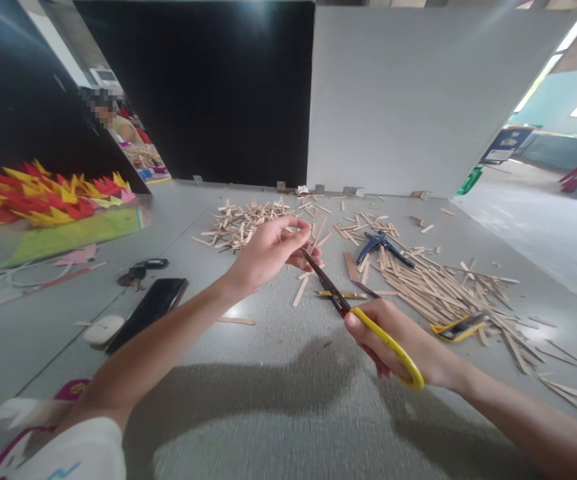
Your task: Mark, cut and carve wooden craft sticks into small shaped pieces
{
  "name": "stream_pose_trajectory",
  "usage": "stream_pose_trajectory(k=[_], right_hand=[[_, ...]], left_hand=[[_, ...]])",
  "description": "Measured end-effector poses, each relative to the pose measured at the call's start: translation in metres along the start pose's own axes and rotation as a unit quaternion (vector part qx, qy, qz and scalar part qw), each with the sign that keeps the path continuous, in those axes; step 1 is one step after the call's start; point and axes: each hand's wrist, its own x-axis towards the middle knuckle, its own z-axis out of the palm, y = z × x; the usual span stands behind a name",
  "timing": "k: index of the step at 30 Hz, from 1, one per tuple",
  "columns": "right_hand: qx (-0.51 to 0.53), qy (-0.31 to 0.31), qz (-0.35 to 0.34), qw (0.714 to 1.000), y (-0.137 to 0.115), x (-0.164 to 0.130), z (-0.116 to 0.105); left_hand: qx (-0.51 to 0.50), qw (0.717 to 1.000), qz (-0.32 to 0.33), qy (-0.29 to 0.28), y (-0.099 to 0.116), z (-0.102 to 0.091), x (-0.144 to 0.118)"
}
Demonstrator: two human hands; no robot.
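Note:
My right hand (402, 341) grips yellow-handled scissors (363, 320), whose dark blades point up and left toward my left hand (268, 252). The left hand's fingertips pinch something small, seemingly a wooden stick (310, 240), right at the blade tips; the stick is mostly hidden by the fingers. Both hands hover above the grey table (278, 400). Loose wooden sticks (301, 291) lie just beneath the blades.
Heaps of wooden sticks lie at the back centre (238, 223) and to the right (448, 287). Blue-handled pliers (381, 245) and a yellow cutter (456, 328) lie among them. A black phone (148, 312), keys (138, 270) and red-yellow paper shapes (43, 193) are on the left. A person sits far back left.

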Motion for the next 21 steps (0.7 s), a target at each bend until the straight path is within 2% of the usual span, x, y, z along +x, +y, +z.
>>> stream_pose_trajectory(k=[3, 7, 13, 17, 21], right_hand=[[0.011, -0.009, 0.017, 1.0, -0.003, 0.0, 0.002], [0.006, -0.012, 0.024, 1.0, -0.01, 0.004, 0.002], [0.037, -0.007, -0.01, 0.999, -0.011, 0.01, -0.009], [0.036, 0.001, -0.009, 0.999, -0.004, 0.006, -0.014], [0.045, -0.003, -0.012, 0.999, 0.006, 0.001, -0.015]], left_hand=[[0.008, 1.0, 0.013, -0.027, 0.002, 0.002, -0.003], [0.016, 0.998, 0.047, 0.032, 0.002, 0.008, -0.002], [0.014, 0.995, 0.071, 0.063, -0.009, 0.004, 0.013], [-0.033, 0.996, 0.035, 0.078, -0.012, -0.002, 0.02], [-0.076, 0.995, 0.03, 0.064, -0.013, 0.0, 0.018]])
